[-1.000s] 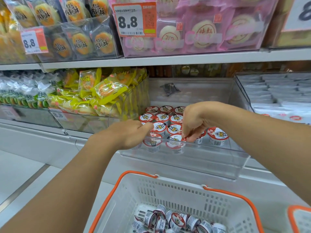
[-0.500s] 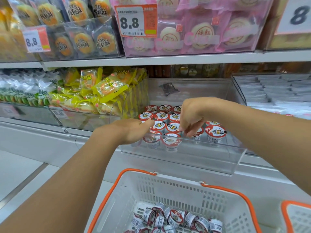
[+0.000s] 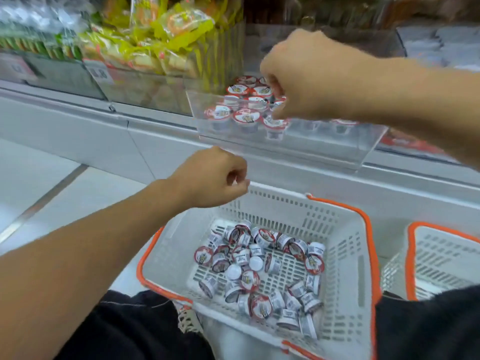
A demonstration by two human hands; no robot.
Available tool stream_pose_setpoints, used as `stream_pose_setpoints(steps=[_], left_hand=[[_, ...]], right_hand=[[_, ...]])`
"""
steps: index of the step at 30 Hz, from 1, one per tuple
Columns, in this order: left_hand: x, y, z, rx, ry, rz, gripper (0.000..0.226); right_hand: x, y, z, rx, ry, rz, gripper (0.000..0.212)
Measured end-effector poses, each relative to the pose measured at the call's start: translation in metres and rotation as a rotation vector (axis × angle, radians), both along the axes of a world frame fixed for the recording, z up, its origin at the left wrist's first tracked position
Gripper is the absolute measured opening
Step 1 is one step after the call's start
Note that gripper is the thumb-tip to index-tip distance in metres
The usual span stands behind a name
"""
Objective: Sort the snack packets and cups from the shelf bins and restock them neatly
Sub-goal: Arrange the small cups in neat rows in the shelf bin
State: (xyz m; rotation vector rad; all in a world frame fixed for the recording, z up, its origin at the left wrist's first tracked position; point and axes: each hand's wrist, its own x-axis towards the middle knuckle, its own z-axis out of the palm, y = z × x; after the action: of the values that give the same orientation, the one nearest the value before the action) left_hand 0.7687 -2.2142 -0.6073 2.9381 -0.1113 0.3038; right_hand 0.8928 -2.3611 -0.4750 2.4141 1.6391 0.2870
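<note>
1. Head view: the right hand (image 3: 298, 81) is curled over the upright cups (image 3: 245, 116) in the clear bin (image 3: 324, 146); whether it holds one I cannot tell.
2. The left hand (image 3: 215, 178) hovers loosely closed and empty above the basket (image 3: 345, 255) of jumbled cups.
3. Best to set each cup lid-up, snug against its row.

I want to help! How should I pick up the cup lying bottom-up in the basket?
Pinch the white cup around its side wall, coming straight down from above. Its round base faces up and the basket is open on top.
</note>
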Motion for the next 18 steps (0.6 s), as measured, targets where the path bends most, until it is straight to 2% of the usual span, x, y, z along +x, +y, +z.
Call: stream_pose_setpoints(steps=[2,4,6,7,9,12,15,18], left_hand=[[-0.008,-0.003,-0.045,0.071,0.418,0.053,0.016],[-0.017,-0.004,-0.088,0.045,0.727,0.141,0.030],[-0.024,-0.003,-0.127,-0.044,0.830,0.234,0.041],[-0.027,-0.002,-0.146,-0.091,0.847,0.270,0.044],[-0.031,0.001,-0.184,-0.163,0.877,0.332,0.056],[-0.035,0.008,-0.235,-0.211,0.928,0.412,0.089],[-0.034,0.010,-0.271,-0.260,1.006,0.518,0.116],[-0.030,-0.002,-0.295,-0.366,1.079,0.572,0.132]], right_hand=[[-0.026,0.004,-0.035,-0.163,0.045,0.143,0.029],[-0.049,0.001,-0.096,-0.496,0.126,0.208,0.033],[-0.058,-0.004,-0.159,-0.763,0.172,0.197,0.046],[-0.054,-0.007,-0.190,-0.826,0.225,0.154,0.056],[-0.038,-0.005,-0.245,-0.827,0.402,0.031,0.087],[-0.022,0.003,-0.310,-0.654,0.651,-0.157,0.127],[-0.025,0.007,-0.364,-0.564,0.793,-0.305,0.143],[-0.033,0.009,-0.405,-0.441,0.862,-0.421,0.144]])
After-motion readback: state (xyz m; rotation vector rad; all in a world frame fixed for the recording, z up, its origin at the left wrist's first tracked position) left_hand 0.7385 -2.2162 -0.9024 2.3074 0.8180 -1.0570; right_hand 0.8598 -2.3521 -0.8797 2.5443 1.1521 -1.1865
